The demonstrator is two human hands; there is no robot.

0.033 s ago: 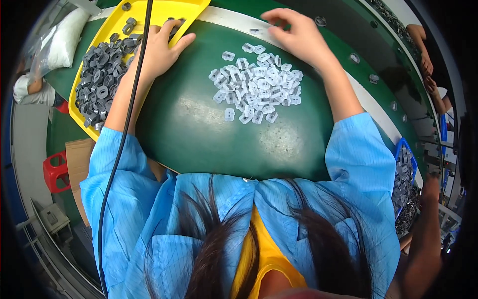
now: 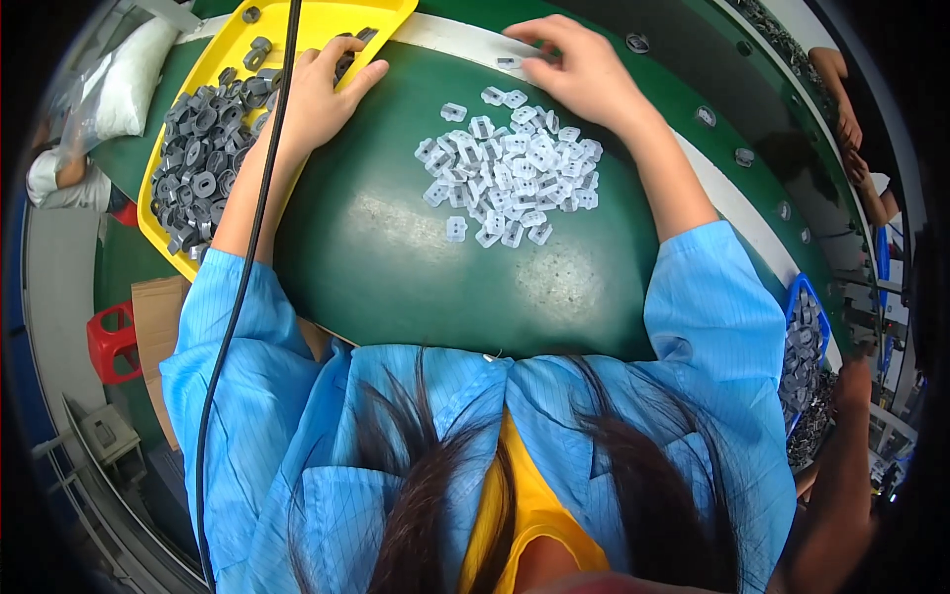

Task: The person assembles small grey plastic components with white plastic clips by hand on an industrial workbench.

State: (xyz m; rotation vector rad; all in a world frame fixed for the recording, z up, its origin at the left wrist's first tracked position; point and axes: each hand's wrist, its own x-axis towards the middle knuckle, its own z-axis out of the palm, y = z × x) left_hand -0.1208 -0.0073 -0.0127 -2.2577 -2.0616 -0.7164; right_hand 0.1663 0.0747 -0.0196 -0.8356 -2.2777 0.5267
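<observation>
Green work surface [image 2: 396, 287] is filling the middle of the view, with a white strip [image 2: 445, 38] running along its far side. Beyond the strip, spaced clear parts are lying on a second green band [image 2: 673, 74]; co-workers' hands [image 2: 849, 129] are showing at far right.

Left hand: it [image 2: 319, 99] is reaching over the right edge of a yellow tray [image 2: 396, 12], fingers bending, thumb standing apart from them. Fingertips are sitting beside dark grey parts; cannot tell whether they are gripping one. The main heap of grey parts [image 2: 203, 183] is lying in the tray, left of the wrist. A black cable [image 2: 259, 213] is crossing in front of the forearm.

Right hand: it [image 2: 579, 69] is hovering near the strip, fingers curving, thumb and index parting. A single translucent part [image 2: 508, 62] is lying just beside the thumb tip; contact is not resolving. The pile of translucent parts [image 2: 520, 168] is resting on the green surface, between the forearms.
</observation>
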